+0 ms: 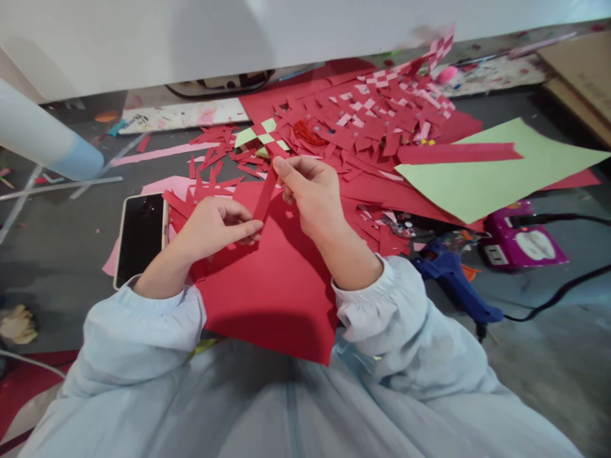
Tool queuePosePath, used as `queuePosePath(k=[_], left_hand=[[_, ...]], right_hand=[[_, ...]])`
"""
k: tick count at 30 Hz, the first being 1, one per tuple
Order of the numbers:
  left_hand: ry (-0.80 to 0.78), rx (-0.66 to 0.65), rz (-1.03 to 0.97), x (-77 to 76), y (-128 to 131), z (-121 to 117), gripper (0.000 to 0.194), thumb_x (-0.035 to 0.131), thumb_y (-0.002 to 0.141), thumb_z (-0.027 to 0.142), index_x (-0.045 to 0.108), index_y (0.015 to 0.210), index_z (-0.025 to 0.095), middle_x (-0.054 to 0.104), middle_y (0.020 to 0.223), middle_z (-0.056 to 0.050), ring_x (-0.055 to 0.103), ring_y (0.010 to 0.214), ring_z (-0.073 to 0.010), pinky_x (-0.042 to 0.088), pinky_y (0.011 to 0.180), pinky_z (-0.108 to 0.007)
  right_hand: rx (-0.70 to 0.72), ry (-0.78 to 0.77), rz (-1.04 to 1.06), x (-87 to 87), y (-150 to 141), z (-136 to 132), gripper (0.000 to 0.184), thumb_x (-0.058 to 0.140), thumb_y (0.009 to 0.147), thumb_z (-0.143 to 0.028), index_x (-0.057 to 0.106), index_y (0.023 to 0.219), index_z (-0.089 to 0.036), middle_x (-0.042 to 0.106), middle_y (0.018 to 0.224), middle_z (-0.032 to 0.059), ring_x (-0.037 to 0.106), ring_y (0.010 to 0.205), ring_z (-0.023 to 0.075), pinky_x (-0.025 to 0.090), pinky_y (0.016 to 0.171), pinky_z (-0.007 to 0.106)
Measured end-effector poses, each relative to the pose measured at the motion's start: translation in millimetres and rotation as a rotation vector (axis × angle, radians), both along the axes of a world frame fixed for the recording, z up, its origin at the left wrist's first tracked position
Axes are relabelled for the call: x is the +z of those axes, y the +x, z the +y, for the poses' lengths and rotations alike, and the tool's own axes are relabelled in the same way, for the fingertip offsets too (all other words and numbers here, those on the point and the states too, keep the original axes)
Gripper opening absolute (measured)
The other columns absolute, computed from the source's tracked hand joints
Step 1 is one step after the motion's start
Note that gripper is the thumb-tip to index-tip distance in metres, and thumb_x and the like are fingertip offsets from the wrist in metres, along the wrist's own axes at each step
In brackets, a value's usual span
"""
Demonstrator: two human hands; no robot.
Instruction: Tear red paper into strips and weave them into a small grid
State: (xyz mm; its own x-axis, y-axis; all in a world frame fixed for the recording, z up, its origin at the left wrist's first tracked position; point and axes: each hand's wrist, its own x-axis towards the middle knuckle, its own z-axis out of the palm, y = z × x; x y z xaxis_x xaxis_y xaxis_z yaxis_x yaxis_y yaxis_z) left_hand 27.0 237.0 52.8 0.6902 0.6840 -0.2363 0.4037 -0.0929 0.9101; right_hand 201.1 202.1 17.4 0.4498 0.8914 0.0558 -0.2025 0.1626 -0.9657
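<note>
A narrow red paper strip (265, 198) stretches between my two hands. Its lower end is pinched by my left hand (220, 224), thumb against fingers. My right hand (311, 189) grips the upper end between thumb and forefinger. Beneath both hands lies a large red paper sheet (272, 292), reaching over the table's near edge. Just beyond my right fingertips is a woven piece of green and red paper (263, 135). Many cut red scraps (217, 137) are scattered around it.
A phone (140, 235) lies left of my left forearm. On the right are a green sheet (496, 172) with a red strip on it, a blue glue gun (458, 280) and a purple power box (522, 238) with cords. Red and pink woven pieces (367, 108) pile up behind.
</note>
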Motion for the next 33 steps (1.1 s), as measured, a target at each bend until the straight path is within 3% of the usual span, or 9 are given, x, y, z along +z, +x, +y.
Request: queuePosePath(k=[7, 13, 23, 29, 33], left_hand=[[0.023, 0.002, 0.004, -1.7, 0.2, -0.1, 0.021, 0.073, 0.082, 0.033, 0.071, 0.069, 0.016, 0.075, 0.066, -0.004, 0.07, 0.057, -0.0137, 0.057, 0.056, -0.022], [0.024, 0.052, 0.066, 0.1, 2.4, -5.5, 0.022, 0.068, 0.084, 0.025, 0.061, 0.065, 0.017, 0.071, 0.057, -0.002, 0.066, 0.05, -0.0125, 0.052, 0.051, -0.022], [0.275, -0.067, 0.185, -2.6, 7.1, -24.9, 0.027, 0.06, 0.09, 0.026, 0.056, 0.065, 0.02, 0.071, 0.059, 0.001, 0.067, 0.056, -0.0136, 0.043, 0.057, -0.024], [0.366, -0.05, 0.243, -2.0, 9.6, -33.7, 0.028, 0.059, 0.09, 0.025, 0.052, 0.063, 0.021, 0.065, 0.056, 0.002, 0.057, 0.053, -0.0133, 0.035, 0.056, -0.027], [0.461, -0.048, 0.252, 6.1, 2.1, -28.1, 0.03, 0.06, 0.087, 0.024, 0.047, 0.061, 0.021, 0.059, 0.054, 0.004, 0.049, 0.05, -0.0118, 0.03, 0.054, -0.029]], right_hand=[[-0.013, -0.06, -0.035, -1.4, 1.7, 1.8, 0.057, 0.073, 0.069, -0.075, 0.052, 0.065, -0.023, 0.039, 0.055, -0.0078, 0.026, 0.046, 0.005, 0.024, 0.044, 0.026], [-0.01, -0.047, -0.006, -3.0, 1.8, 1.5, 0.054, 0.076, 0.069, -0.071, 0.053, 0.068, -0.022, 0.041, 0.057, -0.0081, 0.028, 0.047, 0.0046, 0.025, 0.044, 0.026], [0.025, -0.05, 0.054, -10.8, 1.6, -2.9, 0.046, 0.086, 0.064, -0.059, 0.059, 0.066, -0.021, 0.04, 0.051, -0.0095, 0.028, 0.043, 0.005, 0.022, 0.04, 0.025], [0.031, -0.054, 0.058, -10.2, 0.9, -4.1, 0.045, 0.088, 0.062, -0.055, 0.06, 0.064, -0.021, 0.041, 0.051, -0.0093, 0.031, 0.043, 0.005, 0.023, 0.039, 0.024], [0.048, -0.068, 0.059, -8.9, 1.1, -2.4, 0.046, 0.087, 0.065, -0.055, 0.056, 0.062, -0.021, 0.041, 0.052, -0.0089, 0.031, 0.043, 0.004, 0.025, 0.039, 0.022]])
